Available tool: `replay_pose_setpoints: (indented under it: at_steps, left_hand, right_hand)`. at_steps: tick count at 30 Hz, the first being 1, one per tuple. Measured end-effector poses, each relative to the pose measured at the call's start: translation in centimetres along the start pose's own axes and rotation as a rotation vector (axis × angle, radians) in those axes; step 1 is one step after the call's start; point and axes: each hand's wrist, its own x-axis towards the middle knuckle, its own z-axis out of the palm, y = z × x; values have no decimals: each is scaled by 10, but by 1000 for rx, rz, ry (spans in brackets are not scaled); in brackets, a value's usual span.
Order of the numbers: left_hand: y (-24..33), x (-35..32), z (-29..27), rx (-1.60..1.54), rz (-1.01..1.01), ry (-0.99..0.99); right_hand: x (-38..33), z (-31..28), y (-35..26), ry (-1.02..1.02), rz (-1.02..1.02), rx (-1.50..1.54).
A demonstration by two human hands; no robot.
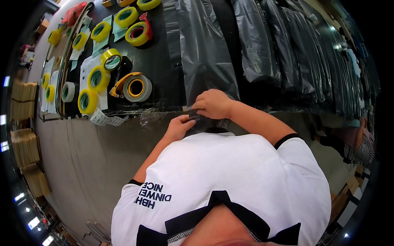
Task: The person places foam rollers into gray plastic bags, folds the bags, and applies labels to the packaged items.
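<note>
Bag: I am watching one black bag (205, 53), which is lying lengthwise on the table (159, 67) with its near end at the front edge; I am using it as my landmark.
Done: the bag is lying fairly flat and its near end is sitting at the hands; I am judging that much of the work complete.
Left: the near end is looking loose and bunched, so I am judging the handling of it unfinished; I am not making out any tape across it.
Row: more bags (258, 45) are lying to the right of the bag; I cannot tell whether they are finished.
Right hand (213, 104): it is resting over the bag's near end, fingers curled and nearly closed, thumb and fingertips pinching the film at the left side.
Left hand (178, 128): it is sitting just in front and to the left of the bag's near end, thumb close to the bent fingers, pinching the loose film; the contact is partly hidden from me.
Tape: a yellow dispenser (120, 85) is lying left of the bag, with yellow rolls (106, 79) lying farther left; neither hand is touching them.
</note>
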Motion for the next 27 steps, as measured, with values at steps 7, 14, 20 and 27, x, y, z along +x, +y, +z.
replay_pose_setpoints:
  at_steps: [7, 14, 20, 27]
  left_hand:
    - [12, -8, 6, 245, 102, 28]
    - [25, -9, 4, -36, -69, -99]
    - [40, 11, -2, 1153, 823, 388]
    - [78, 59, -23, 1589, 1285, 63]
  right_hand:
    - [12, 13, -28, 66, 60, 74]
    - [0, 10, -43, 134, 158, 87]
    - [-48, 12, -42, 253, -111, 329]
    - [-386, 157, 17, -937, 867, -30]
